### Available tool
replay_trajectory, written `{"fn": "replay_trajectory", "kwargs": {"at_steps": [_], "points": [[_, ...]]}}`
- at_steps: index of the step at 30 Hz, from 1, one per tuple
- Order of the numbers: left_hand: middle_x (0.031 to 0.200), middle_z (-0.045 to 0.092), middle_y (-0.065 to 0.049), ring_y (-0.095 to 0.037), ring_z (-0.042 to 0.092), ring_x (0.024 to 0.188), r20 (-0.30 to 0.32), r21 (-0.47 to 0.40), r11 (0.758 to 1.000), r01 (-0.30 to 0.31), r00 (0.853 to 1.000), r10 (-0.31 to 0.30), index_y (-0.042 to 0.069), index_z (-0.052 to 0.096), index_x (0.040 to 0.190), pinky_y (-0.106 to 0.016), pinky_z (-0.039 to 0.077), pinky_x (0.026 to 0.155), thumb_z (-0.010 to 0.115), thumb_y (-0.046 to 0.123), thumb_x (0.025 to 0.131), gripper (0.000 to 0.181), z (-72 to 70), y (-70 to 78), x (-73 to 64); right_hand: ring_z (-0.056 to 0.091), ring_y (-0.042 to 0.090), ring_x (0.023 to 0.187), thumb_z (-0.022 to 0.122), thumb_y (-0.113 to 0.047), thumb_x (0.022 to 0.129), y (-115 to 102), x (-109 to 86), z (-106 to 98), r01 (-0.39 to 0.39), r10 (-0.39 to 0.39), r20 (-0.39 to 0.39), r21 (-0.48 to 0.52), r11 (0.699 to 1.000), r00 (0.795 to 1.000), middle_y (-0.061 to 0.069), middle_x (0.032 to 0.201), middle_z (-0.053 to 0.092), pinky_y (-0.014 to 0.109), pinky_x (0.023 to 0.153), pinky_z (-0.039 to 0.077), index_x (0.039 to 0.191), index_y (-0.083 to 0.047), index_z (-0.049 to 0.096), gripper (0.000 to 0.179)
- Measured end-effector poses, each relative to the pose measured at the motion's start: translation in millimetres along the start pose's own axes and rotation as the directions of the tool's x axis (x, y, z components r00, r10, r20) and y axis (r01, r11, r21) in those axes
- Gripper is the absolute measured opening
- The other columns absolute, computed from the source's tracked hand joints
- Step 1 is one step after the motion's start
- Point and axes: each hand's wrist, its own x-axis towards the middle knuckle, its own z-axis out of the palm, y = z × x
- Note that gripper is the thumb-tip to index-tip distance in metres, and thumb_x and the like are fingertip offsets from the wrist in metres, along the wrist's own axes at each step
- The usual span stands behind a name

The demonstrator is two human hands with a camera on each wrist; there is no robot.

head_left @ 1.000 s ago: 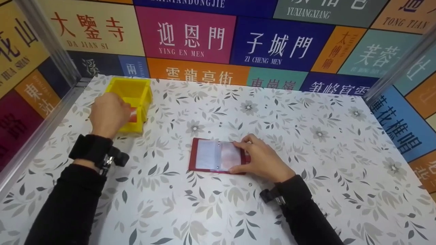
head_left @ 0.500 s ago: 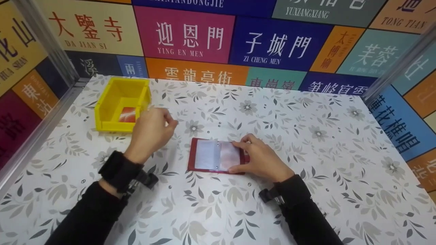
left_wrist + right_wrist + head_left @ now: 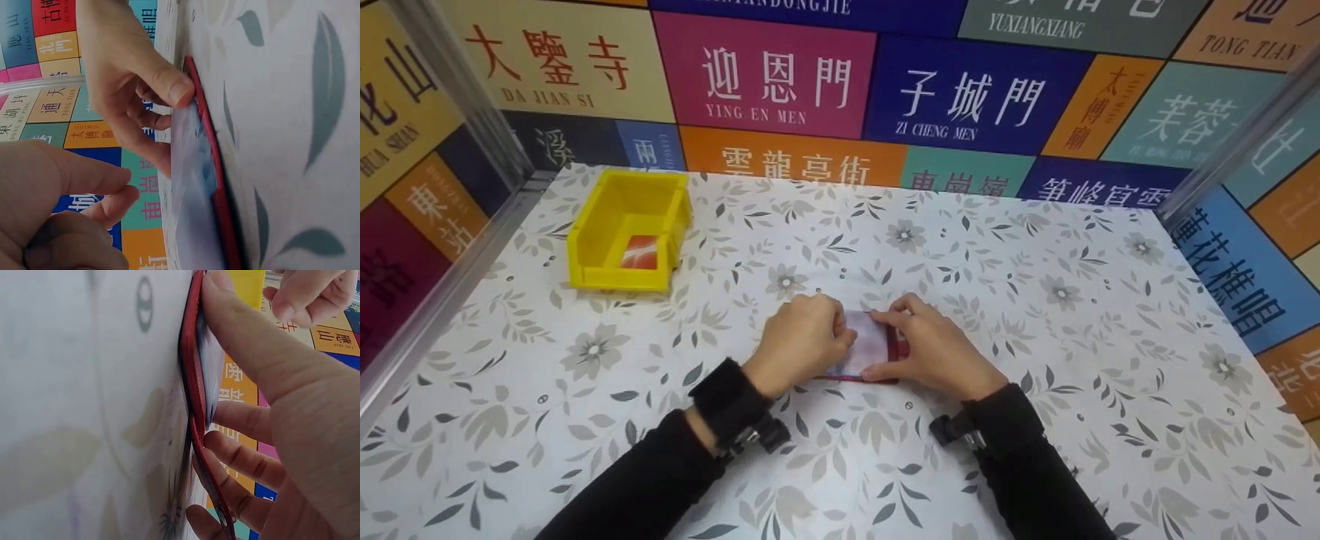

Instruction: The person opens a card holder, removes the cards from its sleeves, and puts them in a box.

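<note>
A small red card holder lies spread on the table, with clear plastic sleeves inside. My right hand holds its right end, the thumb at the near edge and fingers at the far edge. In the right wrist view, some fingers reach behind the red cover flap. My left hand hovers over the left half, hiding most of it in the head view. Its fingers are curled, and thumb and index fingertips come together beside the sleeves with nothing visible between them.
A yellow bin stands at the back left, and a red-and-white card lies in it. The table has a leaf-patterned cover. Printed panels rise behind it and at both sides.
My left hand has left the yellow bin and moved right and nearer to me, over the card holder. The right hand and the card holder have stayed in place.
</note>
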Motion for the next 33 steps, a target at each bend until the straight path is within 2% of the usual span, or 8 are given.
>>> {"fn": "replay_trajectory", "kwargs": {"at_steps": [4, 7, 12, 19, 27, 33], "points": [[0.059, 0.057, 0.006, -0.018, 0.059, 0.059, 0.045, -0.012, 1.0, 0.0, 0.999, 0.0, 0.018, 0.059, 0.063, -0.033, 0.043, 0.051, 0.082, 0.029, 0.091, 0.037, 15.0, 8.7, 7.3, 0.052, 0.015, 0.087, 0.096, -0.052, 0.075, 0, -0.3, 1, 0.023, -0.023, -0.019, -0.012, 1.0, 1.0, 0.005, 0.121, 0.057, 0.031, 0.077, 0.045, 0.147, -0.01, 0.066, 0.088], [0.054, 0.05, 0.008, -0.016, 0.055, 0.053, 0.063, -0.012, 1.0, 0.004, 0.998, -0.003, 0.019, 0.054, 0.06, -0.031, 0.037, 0.047, 0.082, 0.03, 0.089, 0.041, 23.3, 12.5, 12.3, 0.055, 0.016, 0.087, 0.097, -0.05, 0.074, 0, -0.3, 2, 0.034, -0.035, -0.031, -0.024, 0.999, 0.999, 0.006, 0.122, 0.059, 0.032, 0.078, 0.046, 0.146, -0.008, 0.066, 0.089], [0.06, 0.056, 0.002, -0.018, 0.057, 0.057, 0.042, 0.042, 0.999, -0.002, 0.999, 0.0, 0.017, 0.061, 0.063, -0.033, 0.041, 0.048, 0.084, 0.037, 0.085, 0.037, 33.6, 16.7, 19.9, 0.057, 0.018, 0.091, 0.099, -0.047, 0.072, 0, -0.5, 2, 0.03, -0.03, -0.031, -0.01, 1.0, 0.999, 0.005, 0.122, 0.059, 0.035, 0.083, 0.049, 0.145, -0.008, 0.067, 0.089], [0.076, 0.072, -0.008, -0.022, 0.064, 0.064, 0.03, 0.085, 0.996, 0.009, 0.999, -0.011, 0.014, 0.077, 0.078, -0.039, 0.053, 0.054, 0.089, 0.053, 0.082, 0.041, 43.1, 19.3, 26.2, 0.057, 0.018, 0.094, 0.1, -0.046, 0.072, 0, -0.5, 1, 0.031, -0.031, -0.028, 0.007, 0.999, 0.999, 0.003, 0.118, 0.058, 0.036, 0.087, 0.049, 0.144, -0.01, 0.068, 0.086], [0.083, 0.075, -0.011, -0.026, 0.069, 0.071, 0.047, 0.088, 0.996, 0.019, 0.999, -0.023, 0.012, 0.073, 0.079, -0.044, 0.058, 0.06, 0.087, 0.042, 0.083, 0.033, 45.7, 22.8, 27.4, 0.055, 0.017, 0.093, 0.1, -0.047, 0.071, 1, -0.1, 1, 0.061, -0.061, -0.045, -0.016, 0.998, 0.997, 0.004, 0.119, 0.059, 0.035, 0.084, 0.049, 0.141, -0.007, 0.069, 0.086], [0.081, 0.073, -0.009, -0.026, 0.068, 0.072, 0.032, 0.095, 0.995, 0.015, 0.999, -0.018, 0.015, 0.068, 0.073, -0.045, 0.058, 0.059, 0.084, 0.037, 0.084, 0.029, 46.1, 24.4, 26.1, 0.057, 0.017, 0.094, 0.099, -0.047, 0.072, 2, -0.6, 2, 0.101, -0.103, -0.064, -0.029, 0.994, 0.993, 0.005, 0.117, 0.06, 0.037, 0.087, 0.051, 0.133, -0.009, 0.073, 0.076]]}}
